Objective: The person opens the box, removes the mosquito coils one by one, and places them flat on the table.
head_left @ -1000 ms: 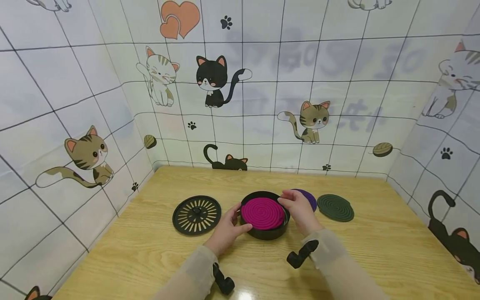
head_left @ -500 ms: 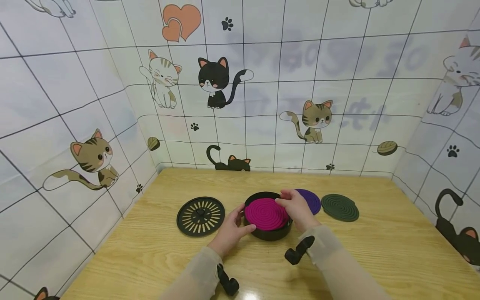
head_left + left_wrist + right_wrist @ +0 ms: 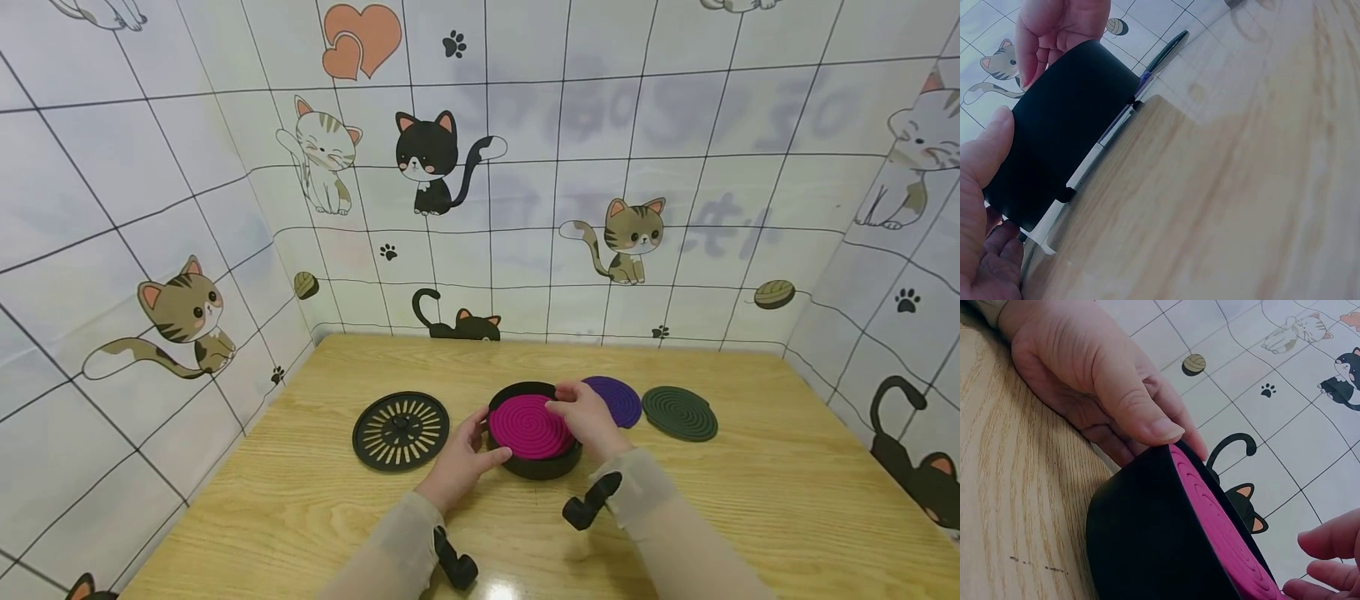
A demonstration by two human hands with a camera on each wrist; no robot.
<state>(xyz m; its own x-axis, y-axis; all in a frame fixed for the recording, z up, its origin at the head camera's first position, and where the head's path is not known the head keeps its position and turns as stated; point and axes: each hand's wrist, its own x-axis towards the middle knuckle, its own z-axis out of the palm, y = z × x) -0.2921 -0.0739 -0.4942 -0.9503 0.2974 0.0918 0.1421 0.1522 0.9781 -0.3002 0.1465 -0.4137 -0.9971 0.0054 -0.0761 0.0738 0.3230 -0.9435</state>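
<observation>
A pink mosquito coil (image 3: pixel 527 429) lies inside the round black mosquito coil holder (image 3: pixel 537 472) on the wooden table. My left hand (image 3: pixel 459 458) grips the holder's left side, thumb on the front wall and fingers round the back; the left wrist view shows this thumb against the dark wall (image 3: pixel 1066 125). At the right back edge is my right hand (image 3: pixel 596 421), its thumb and index finger at the coil's edge by the rim. In the right wrist view, the thumb tip (image 3: pixel 1166 429) meets the pink edge, and the other fingers curl outside the wall, partly hidden.
To the left lies a black slotted lid (image 3: pixel 401 422) with a small knob. A purple coil (image 3: pixel 621 404) and a dark green coil (image 3: pixel 680 414) lie flat at the right back. Cat-printed cloth (image 3: pixel 517 250) stands behind the table.
My right hand has shifted slightly left, its thumb further over the pink coil. My left hand keeps its grip on the holder. The head view has moved a little.
</observation>
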